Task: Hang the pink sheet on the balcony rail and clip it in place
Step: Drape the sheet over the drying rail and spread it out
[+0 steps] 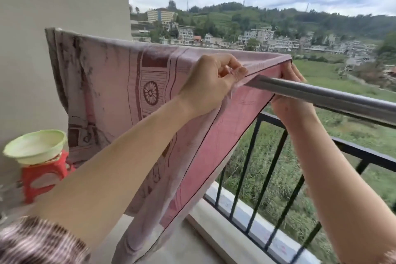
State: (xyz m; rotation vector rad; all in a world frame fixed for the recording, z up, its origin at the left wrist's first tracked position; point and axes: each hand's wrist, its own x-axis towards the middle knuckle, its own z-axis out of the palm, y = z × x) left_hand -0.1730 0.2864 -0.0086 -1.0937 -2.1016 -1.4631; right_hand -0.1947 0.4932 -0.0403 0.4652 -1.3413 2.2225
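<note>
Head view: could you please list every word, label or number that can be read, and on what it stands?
None can be read.
Pink sheet: patterns and a flower motif, no letters.
Concrete ledge: faint red marks, too blurred to read.
Distant buildings: too small for any sign.

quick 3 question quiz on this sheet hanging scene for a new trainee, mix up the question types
1. True or false: the pink sheet is already draped over the steel pole.
2. What does the green basin sit on? A) the floor B) a red stool C) the black railing
3. Which hand comes up from under the pole to hold the sheet's far edge?

Key: 1 true; 2 B; 3 the right hand.
</note>
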